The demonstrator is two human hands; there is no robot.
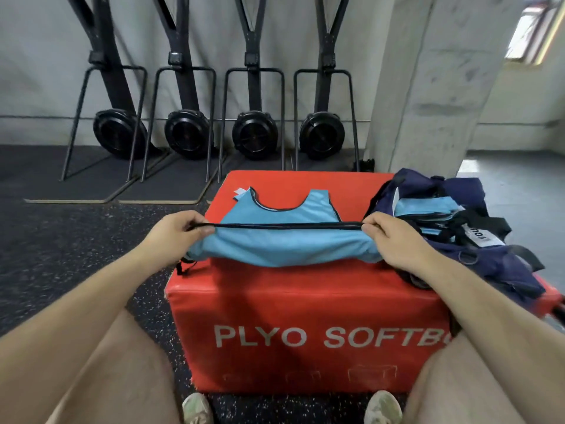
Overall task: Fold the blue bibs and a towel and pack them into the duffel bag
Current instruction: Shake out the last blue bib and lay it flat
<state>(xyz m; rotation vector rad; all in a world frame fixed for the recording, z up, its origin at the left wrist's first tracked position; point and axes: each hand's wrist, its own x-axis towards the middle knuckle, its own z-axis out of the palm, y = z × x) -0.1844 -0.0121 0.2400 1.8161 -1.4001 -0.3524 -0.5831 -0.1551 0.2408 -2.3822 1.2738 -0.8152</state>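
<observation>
A light blue bib (284, 243) with black trim lies on top of the red plyo box (299, 325). Its lower hem is lifted and stretched taut between my hands. My left hand (175, 231) pinches the hem's left corner and my right hand (394, 240) pinches the right corner. The bib's neck and shoulder straps rest flat on the box behind the hem. A navy duffel bag (477, 252) sits open on the box's right side, with folded light blue bibs (425, 206) inside it. No towel shows in view.
Several black exercise machines (186, 133) on stands line the far wall. A concrete pillar (428, 87) rises behind the bag. Black speckled rubber floor (76, 246) surrounds the box. My knees and shoes frame the box's near side.
</observation>
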